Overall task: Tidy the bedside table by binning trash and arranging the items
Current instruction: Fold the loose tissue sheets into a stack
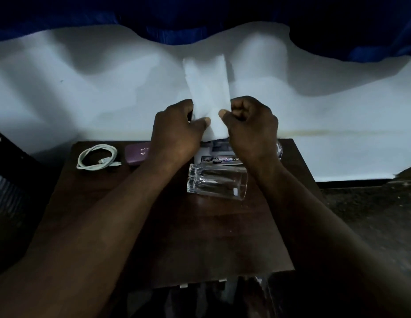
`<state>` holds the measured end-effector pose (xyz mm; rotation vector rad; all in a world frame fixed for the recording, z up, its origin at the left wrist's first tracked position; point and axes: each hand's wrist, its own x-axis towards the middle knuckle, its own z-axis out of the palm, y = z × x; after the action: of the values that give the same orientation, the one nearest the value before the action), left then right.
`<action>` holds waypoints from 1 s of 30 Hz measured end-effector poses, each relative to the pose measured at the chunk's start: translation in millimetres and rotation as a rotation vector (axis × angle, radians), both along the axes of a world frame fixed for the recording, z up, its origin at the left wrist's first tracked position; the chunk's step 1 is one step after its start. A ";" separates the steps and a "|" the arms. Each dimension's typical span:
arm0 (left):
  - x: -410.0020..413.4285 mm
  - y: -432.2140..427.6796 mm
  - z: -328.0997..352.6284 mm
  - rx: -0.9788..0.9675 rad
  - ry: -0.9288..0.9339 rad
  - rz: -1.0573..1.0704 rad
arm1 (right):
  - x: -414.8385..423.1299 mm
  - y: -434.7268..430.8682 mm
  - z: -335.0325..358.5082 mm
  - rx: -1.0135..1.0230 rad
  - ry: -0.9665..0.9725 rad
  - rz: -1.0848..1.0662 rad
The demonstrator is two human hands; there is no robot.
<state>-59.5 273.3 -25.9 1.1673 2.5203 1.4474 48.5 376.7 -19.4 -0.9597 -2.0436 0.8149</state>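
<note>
Left hand (177, 131), right hand (251, 129) pinch paper (209, 88) between them.

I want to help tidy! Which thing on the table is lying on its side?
The clear glass: it lies on its side, while the white cable and purple case lie flat at the back left.

Dark wooden surface (135, 237), small things toward its far edge.
A coiled white cable (97, 157) lies far left, a purple case (136, 154) just beside it; a clear glass (217, 184) lies on its side near a printed leaflet (219, 159).
</note>
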 end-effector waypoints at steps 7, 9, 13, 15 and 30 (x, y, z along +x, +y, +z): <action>-24.8 36.7 -12.1 0.011 0.044 0.045 | -18.9 45.2 -7.2 0.106 -0.253 0.175; -31.9 42.0 -12.7 0.038 0.058 0.045 | -19.3 49.9 -8.3 0.185 -0.306 0.178; -41.7 48.1 -15.0 0.035 0.055 0.021 | -19.2 56.7 -11.2 0.228 -0.255 0.115; -43.7 50.2 -17.1 0.036 0.025 -0.006 | -19.0 60.8 -14.9 0.202 -0.252 0.074; -36.6 66.7 -28.1 -0.095 0.386 -0.012 | -18.6 92.7 -2.1 0.152 -0.351 0.115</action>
<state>-96.1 339.9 -54.0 1.5732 2.7756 1.1774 29.9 469.4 -21.6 -0.9578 -2.4424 0.5673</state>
